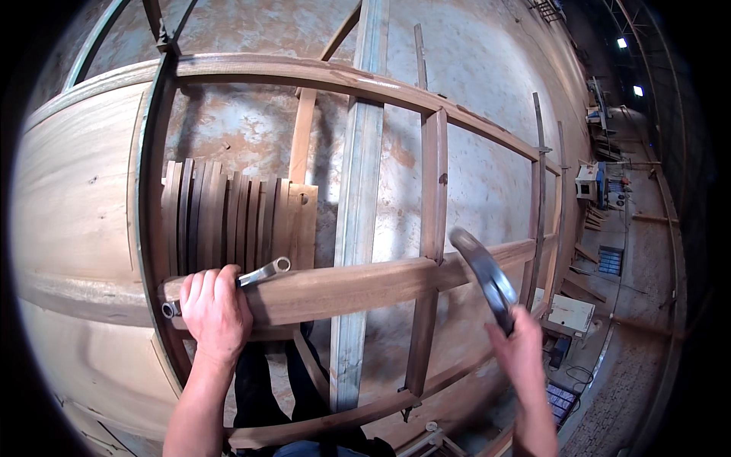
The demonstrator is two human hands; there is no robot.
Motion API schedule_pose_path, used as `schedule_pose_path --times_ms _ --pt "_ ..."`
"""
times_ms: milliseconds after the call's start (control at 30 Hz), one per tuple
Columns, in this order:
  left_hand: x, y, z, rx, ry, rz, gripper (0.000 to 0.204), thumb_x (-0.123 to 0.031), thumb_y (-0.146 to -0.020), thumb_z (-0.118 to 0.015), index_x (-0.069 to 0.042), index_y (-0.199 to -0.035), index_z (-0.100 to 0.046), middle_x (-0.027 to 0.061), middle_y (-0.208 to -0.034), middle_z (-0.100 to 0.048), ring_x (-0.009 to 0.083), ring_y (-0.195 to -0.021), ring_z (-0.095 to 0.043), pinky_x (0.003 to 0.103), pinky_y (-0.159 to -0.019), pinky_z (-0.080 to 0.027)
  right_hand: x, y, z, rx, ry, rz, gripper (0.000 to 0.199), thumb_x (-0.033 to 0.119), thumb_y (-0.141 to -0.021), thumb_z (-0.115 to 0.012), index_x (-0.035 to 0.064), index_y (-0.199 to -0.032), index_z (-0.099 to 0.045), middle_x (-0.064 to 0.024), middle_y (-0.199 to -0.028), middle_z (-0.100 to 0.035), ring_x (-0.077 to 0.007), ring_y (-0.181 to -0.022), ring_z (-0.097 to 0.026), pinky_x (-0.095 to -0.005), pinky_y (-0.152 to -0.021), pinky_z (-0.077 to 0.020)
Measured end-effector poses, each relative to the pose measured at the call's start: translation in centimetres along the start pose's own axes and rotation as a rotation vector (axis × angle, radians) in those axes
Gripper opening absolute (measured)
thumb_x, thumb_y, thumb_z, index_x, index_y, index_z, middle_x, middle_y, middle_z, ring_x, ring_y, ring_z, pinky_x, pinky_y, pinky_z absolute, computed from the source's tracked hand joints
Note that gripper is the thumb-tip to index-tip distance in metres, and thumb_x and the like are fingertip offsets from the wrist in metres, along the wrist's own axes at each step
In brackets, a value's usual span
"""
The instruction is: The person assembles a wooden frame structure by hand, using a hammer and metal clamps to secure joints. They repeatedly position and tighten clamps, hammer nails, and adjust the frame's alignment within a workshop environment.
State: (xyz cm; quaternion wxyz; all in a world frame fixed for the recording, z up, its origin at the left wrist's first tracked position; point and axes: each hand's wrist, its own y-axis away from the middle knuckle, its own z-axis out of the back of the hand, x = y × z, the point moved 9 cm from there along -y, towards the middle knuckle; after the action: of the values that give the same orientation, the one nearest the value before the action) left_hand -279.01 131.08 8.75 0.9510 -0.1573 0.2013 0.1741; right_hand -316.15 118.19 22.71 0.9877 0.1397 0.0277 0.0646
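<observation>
My left hand is closed round a double ring spanner and rests on the middle wooden rail of a door-like frame. One spanner end sticks out past my fingers to the right; the other ring shows at the left, by the metal clamp bar. In my right hand is a claw hammer, gripped near its metal head, slightly blurred. It hangs over the same rail, right of the joint with a short upright. Most of the hammer's handle is hidden.
Left of the clamp bar lie pale wooden panels. Several narrow wood strips stand in a row below the frame. A long metal beam runs under it. The far rail bounds the frame; a white cabinet stands at the right.
</observation>
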Motion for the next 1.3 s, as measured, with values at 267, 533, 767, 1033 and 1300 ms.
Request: schedule_pose_path --times_ms 267,533,767,1033,1300 --pt "0.6 0.2 -0.9 0.037 0.005 0.002 0.026 -0.004 -0.071 -0.056 -0.004 -0.097 -0.058 0.0119 -0.083 -0.059 0.0298 -0.078 -0.057 0.041 -0.079 -0.043 -4.8 11.5 -13.6 0.200 -0.826 -0.530 0.014 0.009 -0.081 -0.071 0.0007 -0.083 -0.059 -0.0030 -0.066 -0.062 -0.0095 -0.058 -0.060 -0.0262 -0.054 -0.0486" --pt "0.0 0.2 -1.2 0.070 -0.019 -0.003 0.029 -0.001 -0.071 -0.054 -0.004 -0.100 -0.057 0.0126 -0.083 -0.058 0.0322 -0.079 -0.056 0.043 -0.079 -0.041 0.6 12.5 -15.4 0.174 -0.744 -0.394 0.032 0.011 -0.079 -0.072 -0.0021 -0.105 -0.059 -0.0134 -0.086 -0.065 -0.0225 -0.078 -0.065 -0.0341 -0.069 -0.0515" --pt "-0.3 0.8 -1.4 0.037 -0.069 -0.040 0.026 -0.001 -0.075 -0.054 -0.004 -0.100 -0.057 0.0126 -0.083 -0.057 0.0326 -0.081 -0.055 0.042 -0.078 -0.041 5.2 12.2 -18.2 0.003 -0.753 -0.187 0.050 0.013 -0.074 -0.079 -0.0038 -0.116 -0.055 -0.0218 -0.103 -0.063 -0.0345 -0.094 -0.064 -0.0382 -0.079 -0.0519" --pt "-0.5 1.0 -1.2 0.029 -0.135 -0.047 0.021 -0.001 -0.080 -0.054 -0.003 -0.101 -0.057 0.0135 -0.086 -0.058 0.0333 -0.085 -0.056 0.043 -0.080 -0.042 8.2 12.0 -20.4 0.158 -0.813 -0.129 0.053 0.024 -0.083 -0.071 0.0017 -0.124 -0.046 -0.0214 -0.106 -0.058 -0.0395 -0.095 -0.059 -0.0454 -0.077 -0.0498" --pt "0.6 1.6 -1.6 0.035 -0.160 -0.004 0.024 -0.001 -0.080 -0.054 -0.005 -0.104 -0.057 0.0137 -0.090 -0.060 0.0340 -0.089 -0.057 0.043 -0.082 -0.042 8.7 11.7 -19.7 0.184 -0.824 0.000 0.058 0.030 -0.087 -0.065 -0.0048 -0.128 -0.040 -0.0251 -0.101 -0.058 -0.0414 -0.091 -0.061 -0.0456 -0.076 -0.0515"
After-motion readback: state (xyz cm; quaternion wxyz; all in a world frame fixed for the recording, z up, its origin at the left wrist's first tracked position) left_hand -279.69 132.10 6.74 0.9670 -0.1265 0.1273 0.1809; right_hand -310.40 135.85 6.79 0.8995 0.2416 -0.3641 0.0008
